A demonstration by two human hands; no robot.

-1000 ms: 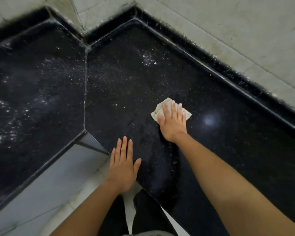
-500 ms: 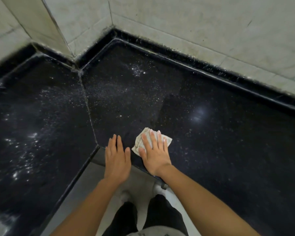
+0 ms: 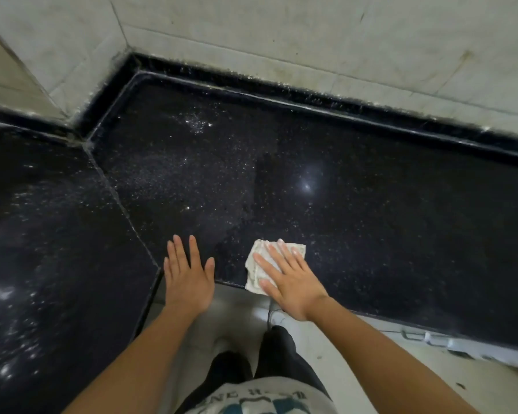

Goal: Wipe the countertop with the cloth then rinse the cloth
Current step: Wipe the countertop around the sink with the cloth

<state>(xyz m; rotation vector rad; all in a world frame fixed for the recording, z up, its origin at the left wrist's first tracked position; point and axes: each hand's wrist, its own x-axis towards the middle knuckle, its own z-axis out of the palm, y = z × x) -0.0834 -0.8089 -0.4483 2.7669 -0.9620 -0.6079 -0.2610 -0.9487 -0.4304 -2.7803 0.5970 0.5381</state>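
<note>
A black speckled stone countertop (image 3: 356,210) wraps around an inner corner, with pale dust and droplets scattered toward the back. A small folded whitish cloth (image 3: 259,264) lies at the counter's front edge, partly overhanging it. My right hand (image 3: 290,282) lies flat on the cloth with fingers spread, pressing it down. My left hand (image 3: 187,276) rests flat and empty on the counter's front edge, just left of the cloth, near the seam between the two slabs.
Pale tiled walls (image 3: 281,34) rise behind a raised black backsplash strip (image 3: 311,100). A joint line (image 3: 117,195) runs diagonally between the two slabs. Below the edge I see a light floor (image 3: 371,369), my dark trousers and white shoes.
My right hand has dragged the cloth from the middle of the counter back to its front edge. My left hand has stayed flat near the edge. My view has shifted back and to the right.
</note>
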